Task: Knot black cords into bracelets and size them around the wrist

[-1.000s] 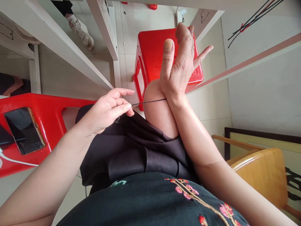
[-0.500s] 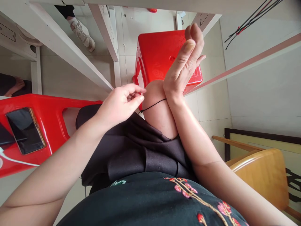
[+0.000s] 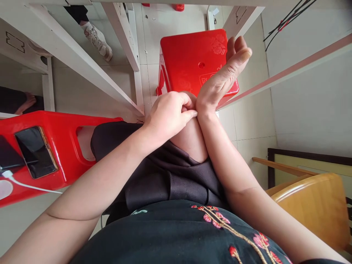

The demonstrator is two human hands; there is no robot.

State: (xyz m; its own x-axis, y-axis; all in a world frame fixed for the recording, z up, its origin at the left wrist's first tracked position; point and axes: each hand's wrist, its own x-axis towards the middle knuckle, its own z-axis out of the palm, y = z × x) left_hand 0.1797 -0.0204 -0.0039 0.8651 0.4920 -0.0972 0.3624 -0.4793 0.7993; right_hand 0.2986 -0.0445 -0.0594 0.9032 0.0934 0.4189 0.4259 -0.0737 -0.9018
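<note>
My left hand (image 3: 172,113) reaches over my bare knee (image 3: 189,135), its thumb and fingers pinched together against the inner side of my right wrist. Whatever lies between those fingertips is too hidden to make out. My right hand (image 3: 220,79) is bent back at the wrist, with its fingers loosely stretched and nothing in it. The right forearm rests along the knee. A thin dark strand (image 3: 140,121) shows just left of my left hand; the rest of the black cord is hidden.
A red stool (image 3: 187,58) stands beyond the knee. Another red stool (image 3: 64,146) on the left bears a phone (image 3: 35,152) and a white cable (image 3: 33,189). White table legs (image 3: 82,55) cross overhead and left. A wooden chair (image 3: 313,209) is at lower right, a person's shoe (image 3: 97,42) upper left.
My left hand has moved right to my right wrist and closed its fingertips, covering the cord seen across the knee earlier. My right hand has tilted further right.
</note>
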